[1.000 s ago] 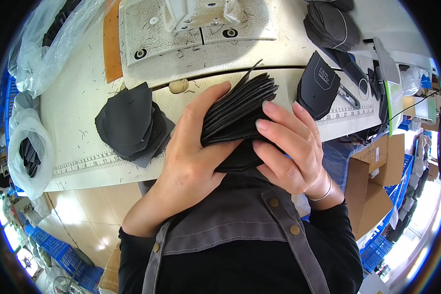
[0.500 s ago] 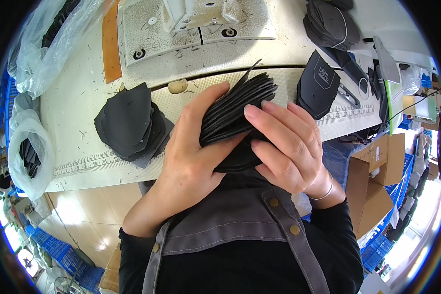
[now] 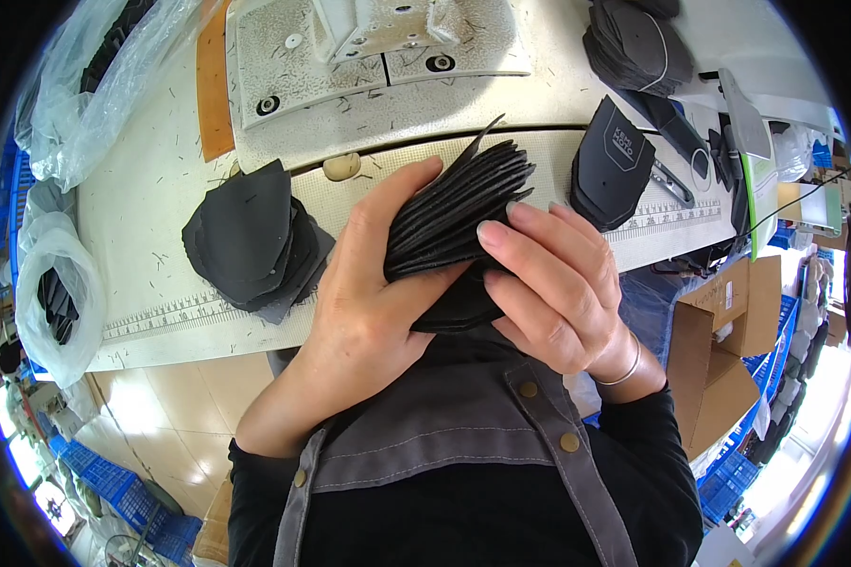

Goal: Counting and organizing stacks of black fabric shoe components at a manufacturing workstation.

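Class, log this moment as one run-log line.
left hand: gripping fanned black stack; right hand: at its edge; table: black pieces beside left hand

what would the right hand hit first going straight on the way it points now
The right hand would probably meet the fanned black pieces in the left hand; exact depth is unclear.

The held pcs (image 3: 454, 213) look like thin leather or synth. sheet, slightly glossy at edges; exact mat'l cannot be told. The loose pile (image 3: 244, 231) is matt & smooth. Machine base (image 3: 307, 90): painted metal by look, w/ rough speckles. Plastic bag (image 3: 99, 137) is clear, glossy, wrinkled. Apron (image 3: 435, 444) is matt cloth w/ metal-looking btns (image 3: 569, 442). Box (image 3: 687, 369): matt cardboard. Floor tiles (image 3: 194, 392) are shiny.
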### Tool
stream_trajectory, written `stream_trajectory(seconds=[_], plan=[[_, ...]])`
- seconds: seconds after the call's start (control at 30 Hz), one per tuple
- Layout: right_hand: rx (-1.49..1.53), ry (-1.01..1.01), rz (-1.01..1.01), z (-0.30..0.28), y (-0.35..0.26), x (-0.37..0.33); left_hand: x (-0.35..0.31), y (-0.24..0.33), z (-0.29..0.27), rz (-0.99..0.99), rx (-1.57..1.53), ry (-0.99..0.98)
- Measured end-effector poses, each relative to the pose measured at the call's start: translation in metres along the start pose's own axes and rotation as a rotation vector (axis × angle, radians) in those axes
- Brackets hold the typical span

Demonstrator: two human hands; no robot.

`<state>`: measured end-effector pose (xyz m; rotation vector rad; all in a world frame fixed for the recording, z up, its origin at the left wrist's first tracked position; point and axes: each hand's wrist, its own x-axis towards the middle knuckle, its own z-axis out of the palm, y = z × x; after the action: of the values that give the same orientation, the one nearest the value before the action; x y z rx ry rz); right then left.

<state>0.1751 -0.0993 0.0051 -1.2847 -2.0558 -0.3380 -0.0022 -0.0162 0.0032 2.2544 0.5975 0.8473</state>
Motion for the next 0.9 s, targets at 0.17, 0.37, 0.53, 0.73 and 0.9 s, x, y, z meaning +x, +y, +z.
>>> stream_trajectory(seconds=[0.17, 0.37, 0.53, 0.73, 0.9], plan=[[0.014, 0.026, 0.000, 0.0026, -0.0004, -0.0013, 0.0002, -0.0014, -0.0016, 0.015, 0.002, -0.006], [-0.009, 0.021, -0.010, 0.0000, -0.0024, -0.0008, -0.0013, -0.0014, -0.0002, 0.008, -0.027, 0.015], [0.034, 0.017, 0.016, 0.0013, -0.0023, -0.0001, -0.0004, 0.0009, -0.0012, -0.003, -0.017, 0.004], [0.083, 0.001, 0.037, 0.0006, -0.0004, 0.0015, 0.0014, -0.0011, -0.0011, 0.027, 0.016, 0.001], [0.239, 0.048, 0.028, 0.0046, 0.0028, -0.0001, 0.0034, 0.0004, 0.0034, 0.073, 0.024, 0.090]])
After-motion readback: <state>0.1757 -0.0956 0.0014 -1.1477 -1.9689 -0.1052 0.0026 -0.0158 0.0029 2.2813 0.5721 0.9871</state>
